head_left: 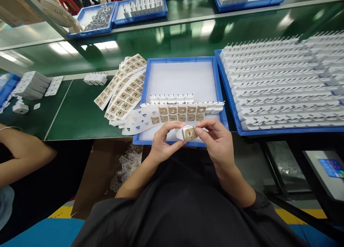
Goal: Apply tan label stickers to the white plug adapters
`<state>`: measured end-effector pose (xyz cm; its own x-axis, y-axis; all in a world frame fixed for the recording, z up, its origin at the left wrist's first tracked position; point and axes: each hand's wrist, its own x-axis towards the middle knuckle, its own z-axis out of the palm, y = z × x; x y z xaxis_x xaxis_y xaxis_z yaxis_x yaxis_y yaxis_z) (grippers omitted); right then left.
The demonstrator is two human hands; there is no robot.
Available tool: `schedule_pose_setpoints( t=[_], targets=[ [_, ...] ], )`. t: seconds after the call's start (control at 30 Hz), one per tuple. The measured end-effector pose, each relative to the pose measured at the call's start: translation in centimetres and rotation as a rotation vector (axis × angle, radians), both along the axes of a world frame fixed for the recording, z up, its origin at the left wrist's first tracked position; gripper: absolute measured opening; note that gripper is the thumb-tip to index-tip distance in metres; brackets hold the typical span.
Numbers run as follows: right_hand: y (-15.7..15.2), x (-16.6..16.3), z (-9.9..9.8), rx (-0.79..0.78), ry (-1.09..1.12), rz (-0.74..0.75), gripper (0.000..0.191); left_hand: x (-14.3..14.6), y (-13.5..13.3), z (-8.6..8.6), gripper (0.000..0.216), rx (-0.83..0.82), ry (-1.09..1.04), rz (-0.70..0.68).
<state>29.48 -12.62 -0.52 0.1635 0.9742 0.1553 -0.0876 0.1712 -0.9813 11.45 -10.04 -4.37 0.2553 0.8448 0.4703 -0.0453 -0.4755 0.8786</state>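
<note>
My left hand (164, 136) is closed round a small white charger plug (182, 133) just over the near edge of a blue tray (219, 93). My right hand (215, 137) pinches a tan sticker (190, 133) against the plug's face. A label sheet (166, 114) with tan stickers lies across the tray in front of my hands. A short row of white plugs (172, 97) stands in the tray behind the sheet.
More sticker sheets (122, 91) fan out left of the tray. A second blue tray (282, 82) at right is packed with white plugs. Another person's arm (21, 157) rests at far left. A cardboard box (107, 171) with used backings sits below the bench edge.
</note>
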Motion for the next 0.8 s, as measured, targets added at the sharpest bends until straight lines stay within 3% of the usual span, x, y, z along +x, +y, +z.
schedule_pose_setpoints(
  t=[0.4,0.7,0.8],
  targets=[
    [-0.2,-0.5,-0.2,-0.005,-0.053,-0.009,0.013,-0.2,0.0,0.0,0.042,0.048,0.075,0.042],
    [0.0,-1.0,0.4,0.019,-0.272,-0.054,0.011,-0.3,0.0,-0.2,0.039,0.108,0.089,0.101],
    [0.4,-0.8,-0.2,-0.034,-0.182,0.035,0.019,0.0,-0.2,-0.5,0.04,0.086,0.017,0.114]
  ],
)
